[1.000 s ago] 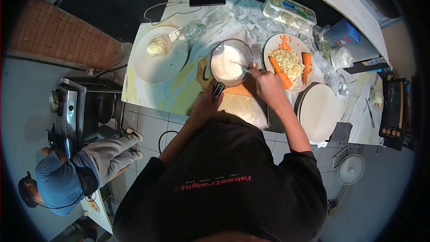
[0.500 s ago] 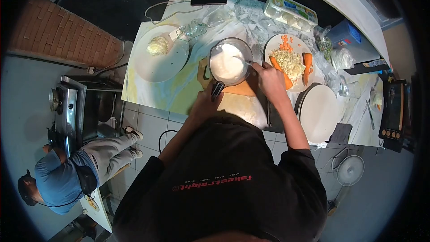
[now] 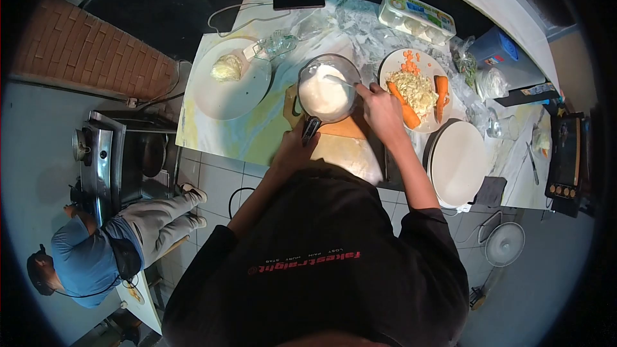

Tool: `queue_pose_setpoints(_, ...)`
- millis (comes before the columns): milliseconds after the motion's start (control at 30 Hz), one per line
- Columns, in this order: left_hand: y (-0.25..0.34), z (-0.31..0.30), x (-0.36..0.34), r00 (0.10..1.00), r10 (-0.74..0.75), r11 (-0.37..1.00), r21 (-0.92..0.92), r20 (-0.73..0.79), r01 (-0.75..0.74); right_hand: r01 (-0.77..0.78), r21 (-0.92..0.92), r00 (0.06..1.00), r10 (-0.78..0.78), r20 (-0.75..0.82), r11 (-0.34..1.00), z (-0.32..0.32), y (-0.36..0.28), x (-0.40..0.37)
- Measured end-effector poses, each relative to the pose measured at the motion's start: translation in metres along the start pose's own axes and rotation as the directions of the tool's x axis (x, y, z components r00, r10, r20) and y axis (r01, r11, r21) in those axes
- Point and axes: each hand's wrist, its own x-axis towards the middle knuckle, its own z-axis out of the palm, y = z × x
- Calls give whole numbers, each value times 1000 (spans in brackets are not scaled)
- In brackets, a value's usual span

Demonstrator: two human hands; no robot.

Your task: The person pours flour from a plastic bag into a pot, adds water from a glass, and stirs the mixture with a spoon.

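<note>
Pan (image 3: 330,60) of white mix (image 3: 326,99), one, with utensil (image 3: 342,81), at mid-counter (image 3: 212,136).
Left hand (image 3: 297,149): fingers wrapped round the handle (image 3: 311,130) at the pan's near side. Right hand (image 3: 382,112): fingers pinched on the utensil, reaching in from the right. Stirring, judged best: pan level and steady, slow sweeps along wall and base, no splash over the rim. Under the pan, board (image 3: 347,128); to the right, plate (image 3: 389,63) with carrots (image 3: 441,90) and shreds (image 3: 411,88); left, plate (image 3: 218,104) with pale ball (image 3: 227,68). Obscured: utensil's tip, part sunk, type uncertain; both palms; mix's thickness; whether pan rests on board, cannot tell.
</note>
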Motion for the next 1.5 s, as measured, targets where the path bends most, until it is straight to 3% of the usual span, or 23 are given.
queue_pose_setpoints(100,1,0,-1,1000,3,1000,-7,2,-3,-53,-16,998,53,46,998,-2,0,-15)
queue_pose_setpoints(233,-4,6,-2,999,41,999,-1,-23,-41,16,81,995,-23,93,997,-6,-24,-26)
queue_pose_setpoints(500,0,-2,2,1000,-21,999,-23,18,22,61,111,998,-57,-34,992,11,-14,4)
queue_pose_setpoints(567,-6,0,2,1000,18,1000,-20,-20,-19,-56,36,998,56,12,998,4,-11,3)
queue_pose_setpoints(800,0,-1,0,1000,-15,999,-45,16,16,55,49,996,-59,73,997,-1,-19,-29)
queue_pose_setpoints(1133,4,-8,5,1000,-4,1000,-20,27,5,28,-29,996,-30,-81,999,-3,-19,5)
queue_pose_setpoints(1267,-2,-7,5,1000,14,999,-30,17,-13,-3,-23,999,2,-47,1000,14,-12,16)
queue_pose_setpoints(1500,-4,-5,5,1000,6,999,-35,5,-6,71,147,993,-56,-100,987,30,-18,20)
